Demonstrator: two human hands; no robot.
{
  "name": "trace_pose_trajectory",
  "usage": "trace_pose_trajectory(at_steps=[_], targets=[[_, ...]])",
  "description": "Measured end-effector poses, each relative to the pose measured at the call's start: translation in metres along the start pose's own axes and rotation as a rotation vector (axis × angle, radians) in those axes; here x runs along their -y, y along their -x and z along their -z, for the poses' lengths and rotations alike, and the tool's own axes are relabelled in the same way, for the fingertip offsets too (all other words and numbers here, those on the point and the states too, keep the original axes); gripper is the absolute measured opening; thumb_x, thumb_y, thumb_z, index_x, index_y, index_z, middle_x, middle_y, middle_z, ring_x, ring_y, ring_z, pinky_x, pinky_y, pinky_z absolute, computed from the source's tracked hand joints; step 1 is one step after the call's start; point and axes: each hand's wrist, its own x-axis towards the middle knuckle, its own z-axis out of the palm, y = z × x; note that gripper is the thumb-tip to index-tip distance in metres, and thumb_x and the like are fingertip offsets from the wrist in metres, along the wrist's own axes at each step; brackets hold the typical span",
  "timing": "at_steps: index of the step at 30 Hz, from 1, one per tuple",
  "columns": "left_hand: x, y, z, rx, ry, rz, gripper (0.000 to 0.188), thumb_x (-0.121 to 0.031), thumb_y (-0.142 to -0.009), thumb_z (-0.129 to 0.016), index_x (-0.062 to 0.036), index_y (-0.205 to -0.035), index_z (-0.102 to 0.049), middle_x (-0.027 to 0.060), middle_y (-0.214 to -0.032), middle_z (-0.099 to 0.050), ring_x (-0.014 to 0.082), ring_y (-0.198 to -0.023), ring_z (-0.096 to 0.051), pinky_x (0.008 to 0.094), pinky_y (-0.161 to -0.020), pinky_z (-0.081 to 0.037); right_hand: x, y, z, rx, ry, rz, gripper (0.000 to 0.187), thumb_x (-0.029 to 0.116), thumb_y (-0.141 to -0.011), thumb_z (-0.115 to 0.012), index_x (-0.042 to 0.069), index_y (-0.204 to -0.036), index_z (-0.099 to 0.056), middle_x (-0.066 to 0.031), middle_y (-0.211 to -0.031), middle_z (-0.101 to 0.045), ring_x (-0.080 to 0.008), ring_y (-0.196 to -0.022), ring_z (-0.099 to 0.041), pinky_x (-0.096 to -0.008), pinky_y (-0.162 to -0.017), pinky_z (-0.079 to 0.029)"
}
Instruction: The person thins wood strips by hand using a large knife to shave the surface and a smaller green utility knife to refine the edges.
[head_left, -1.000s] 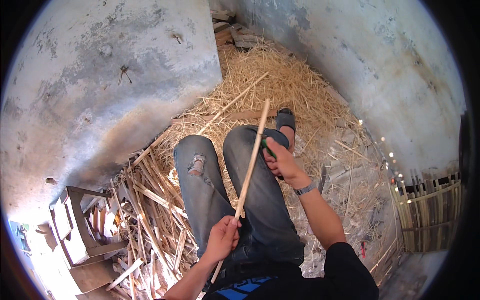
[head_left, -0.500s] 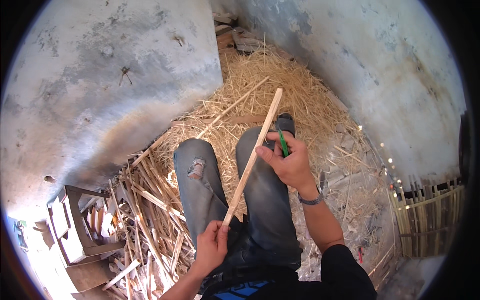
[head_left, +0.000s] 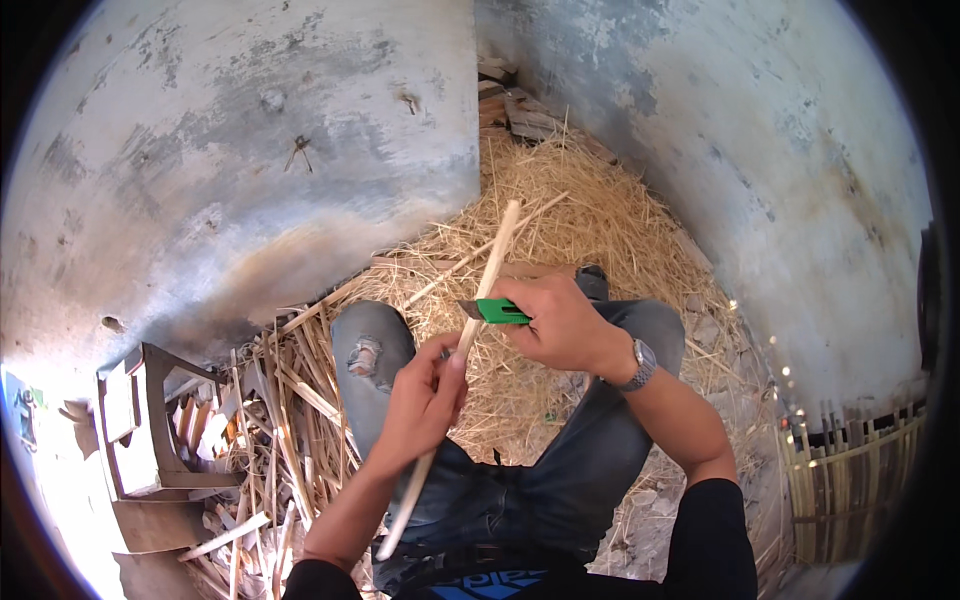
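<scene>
A long pale wooden strip point(head_left: 491, 262) slants between my knees, its far end over the straw and its near end by my lap. My left hand point(head_left: 428, 395) is closed around it near the middle. Just beyond, my right hand point(head_left: 560, 325) grips a green utility knife point(head_left: 500, 311). The knife's grey blade lies across the strip and points left. Whether the blade is cutting in or only resting on the wood, I cannot tell.
Shavings and straw point(head_left: 600, 205) are heaped ahead, with another thin stick point(head_left: 465, 262) lying on them. Several wooden strips point(head_left: 285, 430) pile up at left beside a wooden frame point(head_left: 165, 425). A slatted bamboo basket point(head_left: 855, 485) stands at right. Stained walls point(head_left: 370, 130) rise beyond.
My left hand has slid up from the strip's near end to its middle. The knife has swung round so its blade crosses the strip. My knees have spread apart.
</scene>
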Motion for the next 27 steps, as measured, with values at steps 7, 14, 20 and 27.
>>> trace_pose_trajectory(at_steps=[7, 14, 20, 27], targets=[[0.008, 0.0, 0.026, 0.331, 0.283, 0.27, 0.032, -0.03, -0.109, -0.047, -0.0026, -0.099, -0.058, -0.0048, -0.053, -0.038, 0.004, -0.038, -0.032, 0.0218, -0.037, -0.025, -0.006, 0.011, 0.013, 0.238, -0.049, 0.056, 0.013, 0.016, -0.079, -0.07, 0.011, -0.089, -0.062, -0.01, -0.065, -0.061, -0.0329, -0.063, -0.063, -0.044, -0.056, -0.044], [0.016, -0.016, 0.025, 0.388, 0.53, 0.371, 0.032, -0.035, -0.108, -0.047, -0.0054, -0.099, -0.056, -0.0058, -0.054, -0.033, 0.0043, -0.04, -0.03, 0.0213, -0.037, -0.024, -0.028, -0.005, 0.024, 0.29, -0.211, -0.011, 0.009, 0.015, -0.083, -0.07, 0.01, -0.085, -0.063, -0.0091, -0.062, -0.057, -0.0301, -0.058, -0.059, -0.0396, -0.057, -0.044], [0.038, -0.058, 0.041, 0.245, 0.548, 0.408, 0.029, -0.034, -0.108, -0.048, -0.0066, -0.097, -0.051, -0.0029, -0.057, -0.039, 0.0061, -0.042, -0.035, 0.0214, -0.037, -0.029, -0.102, -0.016, 0.031, -0.017, -0.095, -0.32, 0.025, 0.029, -0.092, -0.067, 0.004, -0.088, -0.064, -0.0109, -0.062, -0.056, -0.0249, -0.058, -0.056, -0.0379, -0.057, -0.042], [0.0, -0.114, 0.019, 0.152, 0.492, 0.288, 0.029, -0.036, -0.106, -0.047, -0.0086, -0.104, -0.054, -0.0035, -0.056, -0.04, 0.0073, -0.044, -0.036, 0.0238, -0.039, -0.029, -0.081, -0.047, 0.026, 0.082, 0.091, -0.263, 0.049, 0.051, -0.098, -0.055, 0.004, -0.084, -0.064, -0.0148, -0.06, -0.055, -0.0316, -0.055, -0.057, -0.0418, -0.054, -0.042]])
